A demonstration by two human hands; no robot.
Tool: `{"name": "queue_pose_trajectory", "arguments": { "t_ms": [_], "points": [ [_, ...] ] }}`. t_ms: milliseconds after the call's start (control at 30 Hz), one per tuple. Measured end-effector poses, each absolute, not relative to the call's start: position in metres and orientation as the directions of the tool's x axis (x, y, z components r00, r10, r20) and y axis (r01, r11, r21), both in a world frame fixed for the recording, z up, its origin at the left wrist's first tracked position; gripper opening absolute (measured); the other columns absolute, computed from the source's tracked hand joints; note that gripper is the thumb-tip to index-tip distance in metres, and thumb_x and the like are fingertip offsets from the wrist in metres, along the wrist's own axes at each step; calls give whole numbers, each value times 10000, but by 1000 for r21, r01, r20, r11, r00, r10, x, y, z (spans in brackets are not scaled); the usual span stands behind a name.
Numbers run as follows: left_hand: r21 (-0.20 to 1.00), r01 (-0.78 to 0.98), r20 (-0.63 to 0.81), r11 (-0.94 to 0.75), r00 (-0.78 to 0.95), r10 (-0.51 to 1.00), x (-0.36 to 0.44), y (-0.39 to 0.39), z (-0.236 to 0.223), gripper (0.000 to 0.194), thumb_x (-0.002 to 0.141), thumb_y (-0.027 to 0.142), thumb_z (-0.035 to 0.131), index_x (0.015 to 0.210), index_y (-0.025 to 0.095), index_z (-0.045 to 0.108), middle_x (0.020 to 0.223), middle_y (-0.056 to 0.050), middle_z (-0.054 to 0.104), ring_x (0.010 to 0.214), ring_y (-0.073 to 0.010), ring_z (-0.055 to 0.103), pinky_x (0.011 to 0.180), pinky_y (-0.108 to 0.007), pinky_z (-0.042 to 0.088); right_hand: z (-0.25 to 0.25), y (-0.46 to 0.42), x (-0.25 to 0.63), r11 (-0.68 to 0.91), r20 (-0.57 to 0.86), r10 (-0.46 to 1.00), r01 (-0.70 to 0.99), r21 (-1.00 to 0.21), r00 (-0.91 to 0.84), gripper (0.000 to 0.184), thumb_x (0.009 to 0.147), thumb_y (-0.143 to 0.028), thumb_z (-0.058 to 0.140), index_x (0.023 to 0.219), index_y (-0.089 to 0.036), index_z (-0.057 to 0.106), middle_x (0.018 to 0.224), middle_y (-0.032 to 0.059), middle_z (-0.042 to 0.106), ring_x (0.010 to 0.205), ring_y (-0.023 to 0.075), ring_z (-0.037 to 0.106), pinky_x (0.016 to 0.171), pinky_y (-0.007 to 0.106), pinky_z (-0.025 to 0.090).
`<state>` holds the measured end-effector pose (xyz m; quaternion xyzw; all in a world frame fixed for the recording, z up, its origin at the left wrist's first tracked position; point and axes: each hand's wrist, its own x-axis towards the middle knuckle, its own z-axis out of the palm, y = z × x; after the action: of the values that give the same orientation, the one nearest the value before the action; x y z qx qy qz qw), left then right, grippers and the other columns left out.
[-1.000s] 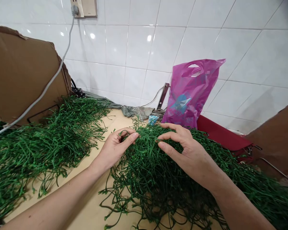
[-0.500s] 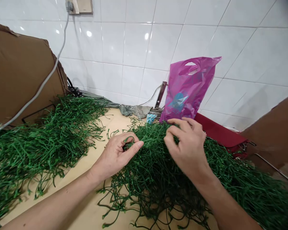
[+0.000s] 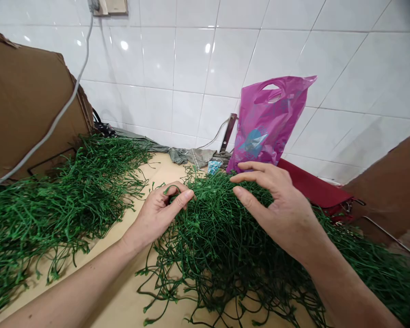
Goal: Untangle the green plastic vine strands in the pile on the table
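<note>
A large tangled heap of thin green plastic-looking stems (image 3: 222, 237) with small knobbed ends lies in front of me. My left hand (image 3: 166, 205) is at the heap's left edge, thumb and fingers closed around a green stem (image 3: 171, 188) that loops out above the index finger. Over the right part of the heap hovers my right hand (image 3: 271, 191), thumb and fingers apart, with nothing visible between them. A second heap of the same green stems (image 3: 85, 196) spreads along the left side.
A pale tan surface (image 3: 119, 255) lies under the heaps. Behind them stand a purple plastic bag (image 3: 269, 123), a red bag (image 3: 316, 189) and a small blue-patterned item (image 3: 213, 166) by grey cloth (image 3: 179, 155). A cardboard box (image 3: 30, 105) and a white cable (image 3: 59, 116) are at left.
My left hand has shifted slightly left, still closed on the stem. The right hand has moved a little to the right and its fingers have spread from a near-pinch.
</note>
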<state>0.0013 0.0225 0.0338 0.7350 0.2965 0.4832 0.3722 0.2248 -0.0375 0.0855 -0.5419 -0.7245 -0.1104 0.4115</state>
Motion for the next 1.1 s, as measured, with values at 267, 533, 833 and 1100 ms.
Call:
{"name": "queue_pose_trajectory", "arguments": {
  "t_ms": [267, 533, 833, 1100],
  "points": [
    [831, 120, 477, -544, 351, 806, 3, 21, 33, 268, 959, 351, 564, 756, 179, 602, 693, 33, 510, 684, -117, 479, 668, -239, 368, 64, -31, 211, 406, 618, 785, 779, -478, -30, 124, 882, -309, 596, 860, -248, 702, 1145, 69, 732, 1148, 250, 617, 1033, 447, 440],
    [798, 172, 464, -577, 437, 771, 8, 19, 29, 288, 957, 371, 572, 747, 174, 599, 686, 31, 531, 672, -119, 485, 665, -242, 381, 59, -26, 214, 386, 716, 696, 872, -300, -62, 93, 831, -170, 571, 782, -223, 630, 939, 64, 740, 950, 240, 647, 909, 407, 479],
    [760, 179, 483, -625, 487, 727, 21, 10, 30, 357, 983, 358, 531, 673, 188, 475, 665, 44, 459, 656, -115, 438, 653, -242, 345, 58, -23, 211, 167, 709, 701, 949, -266, 76, 91, 809, -196, 525, 755, -228, 591, 752, 55, 702, 721, 235, 618, 715, 360, 446],
    [728, 224, 475, -648, 516, 713, 26, 7, 33, 364, 990, 353, 508, 672, 193, 433, 658, 47, 414, 651, -123, 409, 639, -260, 309, 57, -17, 218, 51, 589, 783, 923, -381, 200, 101, 783, -265, 527, 706, -239, 587, 690, 18, 687, 611, 196, 595, 625, 319, 406]
  ]
}}
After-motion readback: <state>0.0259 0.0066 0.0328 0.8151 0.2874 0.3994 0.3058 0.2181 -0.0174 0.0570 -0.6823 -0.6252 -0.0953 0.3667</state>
